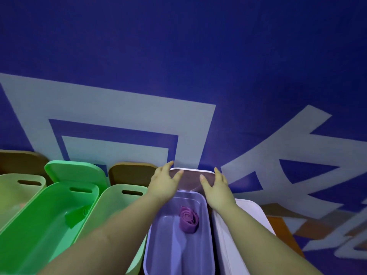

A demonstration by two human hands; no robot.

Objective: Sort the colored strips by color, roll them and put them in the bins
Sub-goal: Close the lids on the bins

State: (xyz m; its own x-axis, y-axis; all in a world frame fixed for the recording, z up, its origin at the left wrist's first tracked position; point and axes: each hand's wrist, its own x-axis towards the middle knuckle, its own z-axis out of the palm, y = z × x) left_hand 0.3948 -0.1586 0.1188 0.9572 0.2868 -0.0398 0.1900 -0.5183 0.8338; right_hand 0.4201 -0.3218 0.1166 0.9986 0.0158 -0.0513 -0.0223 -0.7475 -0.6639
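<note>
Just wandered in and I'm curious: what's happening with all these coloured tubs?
A person is sorting coloured strips into bins. Both hands reach past the purple bin, the left hand and right hand touching the lid that stands behind it, fingers fairly straight. A rolled purple strip already lies inside that bin. The bright green bin beside it holds a green strip. A white bin sits to the right.

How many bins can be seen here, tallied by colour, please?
Pale green bins: 2
Bright green bin: 1
Lavender bin: 1
White bin: 1
Total: 5
</note>
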